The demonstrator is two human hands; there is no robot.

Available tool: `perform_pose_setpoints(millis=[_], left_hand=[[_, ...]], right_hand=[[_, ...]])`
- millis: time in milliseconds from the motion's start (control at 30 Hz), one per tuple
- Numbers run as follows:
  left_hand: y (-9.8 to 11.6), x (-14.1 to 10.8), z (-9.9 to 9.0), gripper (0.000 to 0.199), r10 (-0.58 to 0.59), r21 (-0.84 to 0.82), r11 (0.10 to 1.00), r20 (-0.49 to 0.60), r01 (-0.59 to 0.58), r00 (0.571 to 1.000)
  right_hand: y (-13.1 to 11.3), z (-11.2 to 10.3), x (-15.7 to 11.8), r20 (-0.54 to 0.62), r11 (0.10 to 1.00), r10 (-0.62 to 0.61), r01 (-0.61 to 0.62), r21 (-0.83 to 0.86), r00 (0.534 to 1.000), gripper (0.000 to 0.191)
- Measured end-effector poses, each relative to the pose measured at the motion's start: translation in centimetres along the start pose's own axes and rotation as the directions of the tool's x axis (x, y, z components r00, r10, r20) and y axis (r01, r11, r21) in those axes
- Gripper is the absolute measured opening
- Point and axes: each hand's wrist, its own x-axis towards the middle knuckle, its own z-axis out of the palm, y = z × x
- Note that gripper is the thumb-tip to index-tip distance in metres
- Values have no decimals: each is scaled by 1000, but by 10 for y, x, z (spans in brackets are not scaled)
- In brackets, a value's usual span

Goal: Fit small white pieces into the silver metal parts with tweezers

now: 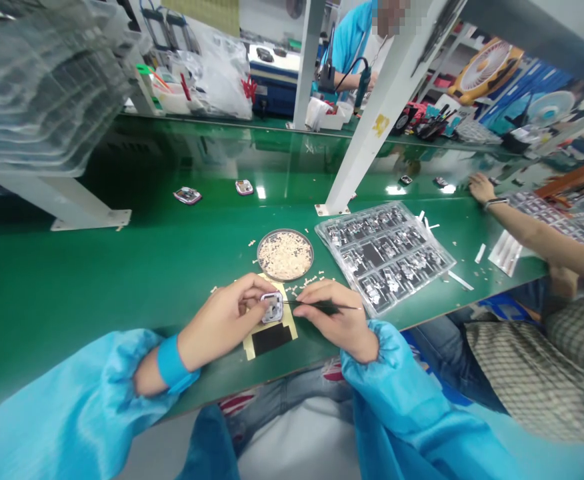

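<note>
Between the thumb and fingers of my left hand (227, 320) is a small square device (273, 307) with its inner parts showing. My right hand (336, 315) pinches thin dark tweezers (329, 305), whose tip reaches the device's right edge. Under the device lies a yellow sheet (288, 327) with a black patch (271, 339) on it. Just beyond my hands stands a round dish (285, 255) full of small cream and dark pieces. Some cream pieces (295, 289) are scattered on the green table beside it.
A clear tray (386, 257) of small parts lies to the right. A metal post (367, 127) rises behind it. Two devices (188, 195) (244, 187) rest farther back. At the right, another person's arm (537, 230) reaches over the table (172, 260). Stacked plastic trays (42, 93) stand upper left.
</note>
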Motion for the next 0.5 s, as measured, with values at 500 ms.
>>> perform_pose_setpoints(millis=[500], left_hand=[[3,-1,-1,32,39,-113,993,-7,-40,999]], right_hand=[[-3,-2,-2,12,978,179,-179,108,984,17]])
